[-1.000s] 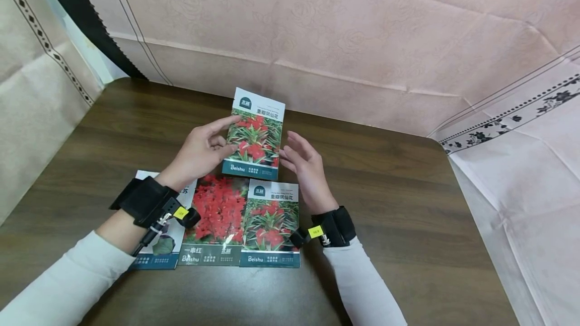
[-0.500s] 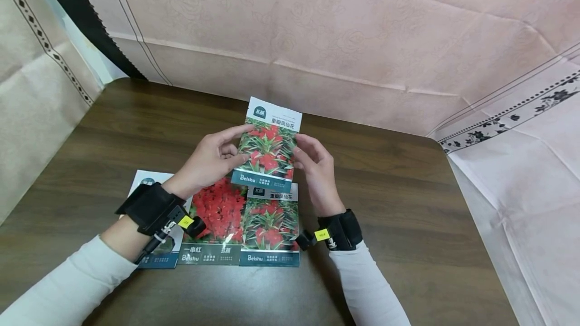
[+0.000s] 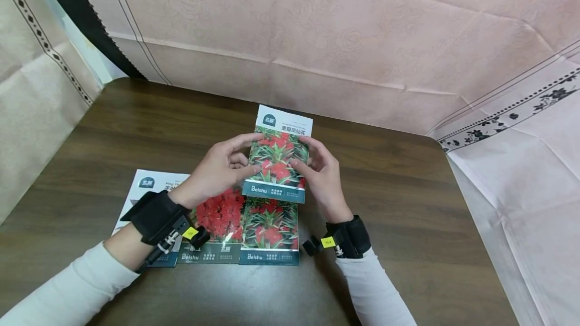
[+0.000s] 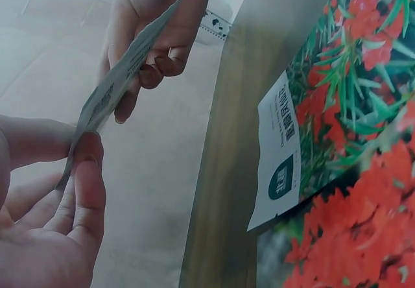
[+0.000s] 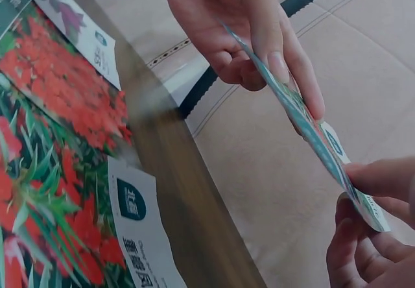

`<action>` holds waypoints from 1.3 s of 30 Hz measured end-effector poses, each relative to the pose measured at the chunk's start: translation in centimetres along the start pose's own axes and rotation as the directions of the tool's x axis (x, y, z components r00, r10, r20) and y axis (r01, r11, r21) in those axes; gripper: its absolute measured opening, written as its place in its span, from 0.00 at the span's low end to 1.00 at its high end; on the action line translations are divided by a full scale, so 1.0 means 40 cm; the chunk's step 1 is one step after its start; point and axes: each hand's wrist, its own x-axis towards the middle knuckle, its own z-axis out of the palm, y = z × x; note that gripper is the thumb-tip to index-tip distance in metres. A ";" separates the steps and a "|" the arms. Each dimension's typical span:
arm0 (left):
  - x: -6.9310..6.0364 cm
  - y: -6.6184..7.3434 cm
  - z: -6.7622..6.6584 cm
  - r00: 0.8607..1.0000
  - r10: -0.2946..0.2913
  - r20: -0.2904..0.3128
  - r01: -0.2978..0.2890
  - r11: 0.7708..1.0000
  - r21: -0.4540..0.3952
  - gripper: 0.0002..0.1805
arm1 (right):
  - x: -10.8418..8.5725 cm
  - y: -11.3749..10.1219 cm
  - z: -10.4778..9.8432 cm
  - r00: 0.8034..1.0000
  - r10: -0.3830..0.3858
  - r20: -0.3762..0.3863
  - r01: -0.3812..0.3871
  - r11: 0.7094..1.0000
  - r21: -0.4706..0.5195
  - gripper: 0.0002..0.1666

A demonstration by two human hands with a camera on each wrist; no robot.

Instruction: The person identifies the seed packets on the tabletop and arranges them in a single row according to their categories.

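Fingers [image 3: 248, 139] curled, a person's left hand [image 3: 217, 167] and right hand [image 3: 327, 177] pinch a flower-printed packet [image 3: 278, 157] by opposite edges above the counter [image 3: 389, 215]. In the head view it hides the header [image 4: 272, 178] of the matching packet [image 3: 269, 233] lying nearer; both wrist views reveal that header and catch the held one nearly edge-on. A black wristband [image 3: 156, 218] covers much of the leftmost packet [image 3: 136, 190], whose purple plant [image 5: 63, 6] the right wrist view shows.

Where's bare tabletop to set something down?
Brown wooden table: free between right hand and white patterned cloth; also the far-left corner, beyond left hand. Crowded centre: three flower-print packets in a row, red-flowered packet in both hands.
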 end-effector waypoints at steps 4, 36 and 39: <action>-0.001 0.001 0.015 1.000 -0.003 0.005 0.003 1.000 0.013 0.33 | -0.012 0.003 -0.016 1.000 -0.002 0.020 0.002 1.000 -0.026 0.32; -0.035 0.021 0.116 0.985 0.022 0.173 -0.039 0.995 0.097 0.38 | -0.119 0.047 -0.133 0.995 0.004 0.103 0.010 0.991 -0.131 0.41; -0.039 0.025 0.120 0.986 0.034 0.161 -0.054 0.991 0.124 0.39 | -0.125 0.046 -0.143 0.995 0.007 0.098 0.003 0.994 -0.109 0.41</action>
